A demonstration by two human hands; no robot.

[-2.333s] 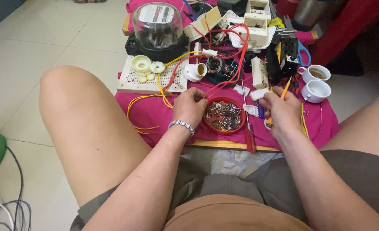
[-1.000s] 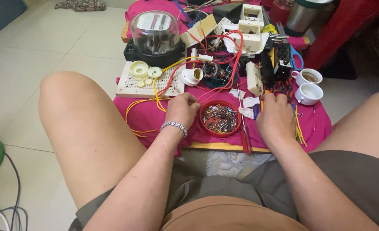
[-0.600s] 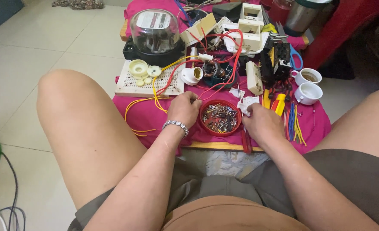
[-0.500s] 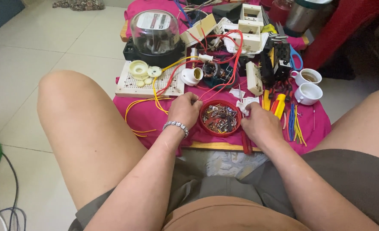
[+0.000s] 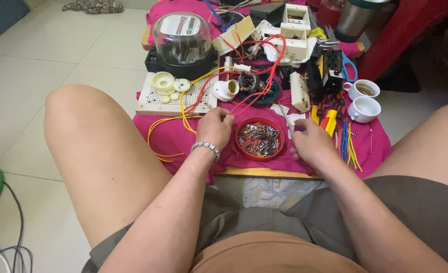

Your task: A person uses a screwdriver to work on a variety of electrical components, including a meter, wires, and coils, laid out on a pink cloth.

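Both hands flank the red dish (image 5: 260, 139); left grip (image 5: 215, 127) pinches a red wire (image 5: 244, 101), right grip's (image 5: 310, 142) state unclear.

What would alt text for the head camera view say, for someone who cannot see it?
Seen from above, a seated person's left hand pinches wires beside a red dish of small metal parts, while the right hand rests on a pink cloth. Around them lie a perforated white board, a glass-domed meter and two white cups.

Head camera, looking steeply down, close over lap.
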